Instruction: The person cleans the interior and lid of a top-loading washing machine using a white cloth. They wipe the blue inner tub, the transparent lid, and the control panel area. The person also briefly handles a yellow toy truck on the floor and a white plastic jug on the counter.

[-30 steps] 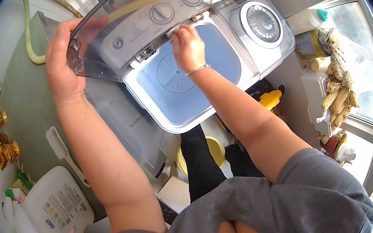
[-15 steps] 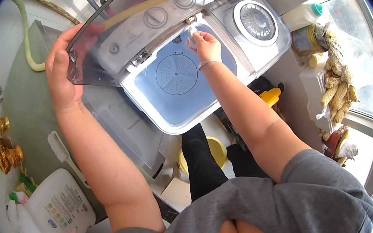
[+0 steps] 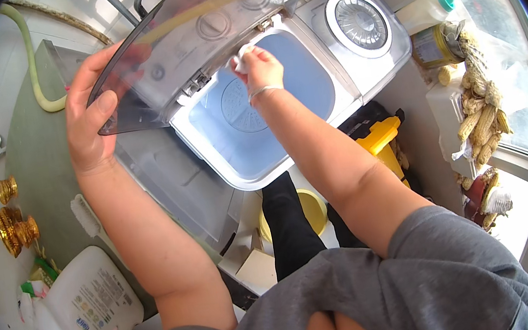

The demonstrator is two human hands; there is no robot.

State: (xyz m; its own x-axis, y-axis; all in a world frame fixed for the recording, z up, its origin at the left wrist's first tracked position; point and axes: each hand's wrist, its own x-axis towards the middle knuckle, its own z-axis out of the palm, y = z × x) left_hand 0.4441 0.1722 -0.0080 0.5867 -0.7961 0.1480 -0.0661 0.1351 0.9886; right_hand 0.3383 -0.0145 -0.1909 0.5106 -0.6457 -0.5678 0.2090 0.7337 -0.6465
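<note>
A twin-tub washing machine (image 3: 373, 79) stands in front of me with its wash side uncovered. My left hand (image 3: 90, 118) grips the outer edge of the raised, see-through grey lid (image 3: 135, 112), thumb on the near face and fingers behind it. Pinched in my right hand (image 3: 263, 70) is a small crumpled white cloth (image 3: 242, 58), perhaps tissue, at the back rim of the opening near the lid hinges. Below that hand lies the pale blue wash tub (image 3: 302, 78), its round ribbed bottom disc partly hidden by my wrist.
A white jug (image 3: 98, 303), a scrubbing brush (image 3: 85, 216) and gold-coloured stands (image 3: 9, 231) are at the left. A yellow hose (image 3: 29, 56) runs behind. Dried corn cobs (image 3: 483, 117) hang by the window at right. A yellow basin (image 3: 311, 212) sits by my legs.
My right hand has moved left along the back rim with the white cloth. My left hand still holds the lid raised, and the view has shifted slightly.
</note>
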